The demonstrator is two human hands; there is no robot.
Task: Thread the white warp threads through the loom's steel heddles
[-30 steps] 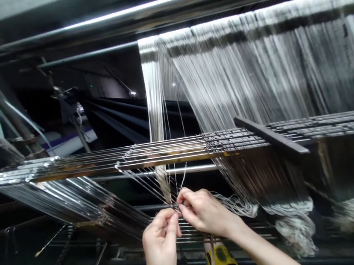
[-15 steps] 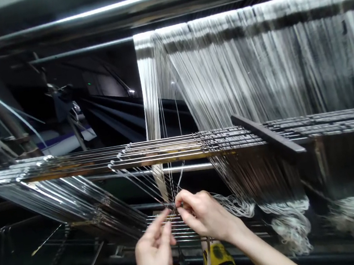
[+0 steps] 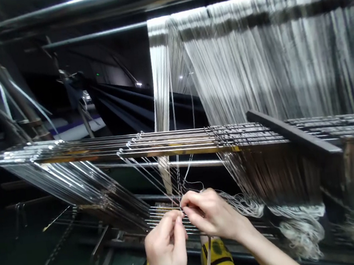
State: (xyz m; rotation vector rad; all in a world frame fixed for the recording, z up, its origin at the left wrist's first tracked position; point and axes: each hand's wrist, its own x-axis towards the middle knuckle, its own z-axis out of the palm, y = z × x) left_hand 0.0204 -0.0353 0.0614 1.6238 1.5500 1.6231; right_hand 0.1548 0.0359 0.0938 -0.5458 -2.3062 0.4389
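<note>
My left hand is closed in a pinch, its thumb and forefinger meeting at the lower ends of a few fine white threads. Close against it on the right, my right hand pinches at the same spot, where thread seems to run between the fingertips. The exact grip is hidden. Thin heddle wires slant down toward the fingers from hooks on the metal rods. A flat bundle of warp threads hangs just behind, tapering to its lower end above my left hand.
A wide sheet of warp threads hangs at the right, ending in knotted bunches. A dark flat bar lies across the rods. Dense heddles slant at the left. Lower rods run beneath my hands.
My left hand's fingertips have closed together and come up to the right hand's. The whole view has shifted, so the loom sits further right, its upper part higher.
</note>
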